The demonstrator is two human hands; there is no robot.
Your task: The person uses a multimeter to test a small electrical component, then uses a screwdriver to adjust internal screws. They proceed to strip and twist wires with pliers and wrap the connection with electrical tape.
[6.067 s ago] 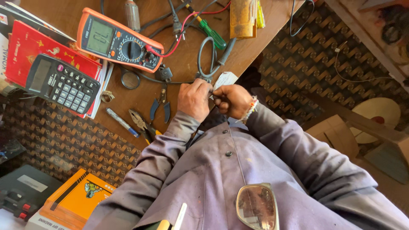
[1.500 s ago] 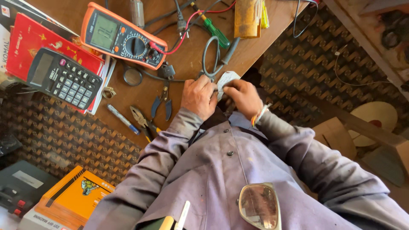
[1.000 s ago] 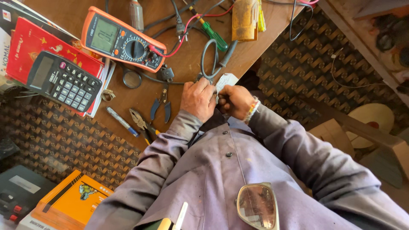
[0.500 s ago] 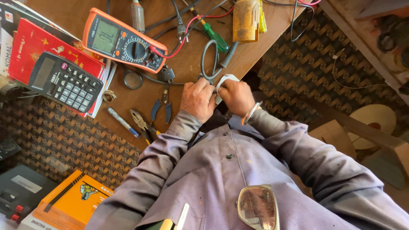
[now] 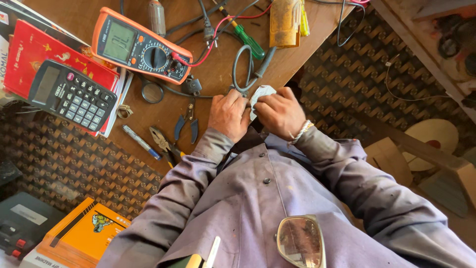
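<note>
My left hand [image 5: 229, 115] and my right hand [image 5: 280, 111] are pressed together at the near edge of a wooden bench [image 5: 198, 94]. Between their fingertips they pinch a small pale grey-white piece [image 5: 260, 94]; most of it is hidden by my fingers. A pair of scissors [image 5: 246, 69] lies just beyond my hands, its loop handle touching the piece. Blue-handled pliers [image 5: 186, 126] lie left of my left wrist. My right wrist wears a beaded bracelet [image 5: 299, 133].
An orange multimeter [image 5: 139, 47] with red and black leads, a black calculator [image 5: 69, 94] on a red book [image 5: 29, 54], a green screwdriver [image 5: 245, 39], a pen [image 5: 141, 142] and cutters [image 5: 163, 141] lie on the bench. An orange box [image 5: 79, 233] sits lower left. Glasses [image 5: 300, 240] hang on my shirt.
My hands have stayed together at the bench edge, shifting slightly as my fingers work the small pale piece. My right hand covers it more than a second ago.
</note>
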